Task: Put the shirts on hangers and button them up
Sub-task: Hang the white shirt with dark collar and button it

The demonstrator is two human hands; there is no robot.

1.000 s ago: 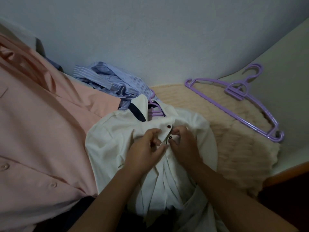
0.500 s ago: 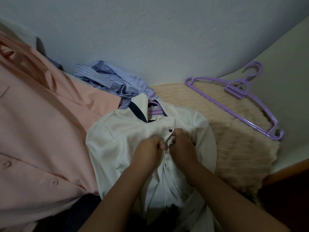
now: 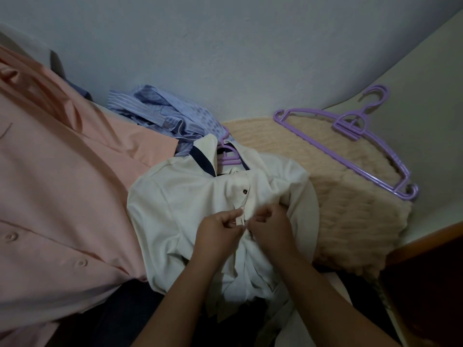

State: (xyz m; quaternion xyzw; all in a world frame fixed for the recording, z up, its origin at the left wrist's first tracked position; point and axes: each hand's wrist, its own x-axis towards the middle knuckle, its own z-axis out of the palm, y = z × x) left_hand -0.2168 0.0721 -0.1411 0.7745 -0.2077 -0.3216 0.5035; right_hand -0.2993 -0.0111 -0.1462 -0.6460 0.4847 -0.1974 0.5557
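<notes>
A white shirt (image 3: pixel 180 204) with a dark-lined collar lies in the middle on a purple hanger (image 3: pixel 226 156) whose top shows at the neck. One dark button near the collar is fastened. My left hand (image 3: pixel 218 232) pinches the left edge of the shirt's front placket. My right hand (image 3: pixel 271 225) pinches the facing edge just beside it, the fingertips of both hands almost meeting. A second purple hanger (image 3: pixel 350 136) lies bare at the back right.
A large pink shirt (image 3: pixel 57 196) covers the left side. A crumpled blue striped shirt (image 3: pixel 165 116) lies behind the white one. A cream fluffy cushion (image 3: pixel 350 221) sits to the right, beside a wooden edge (image 3: pixel 426 241). A pale wall stands behind.
Both hands have slid down the placket, away from the collar. The dark button they were working at earlier now shows fastened above them.
</notes>
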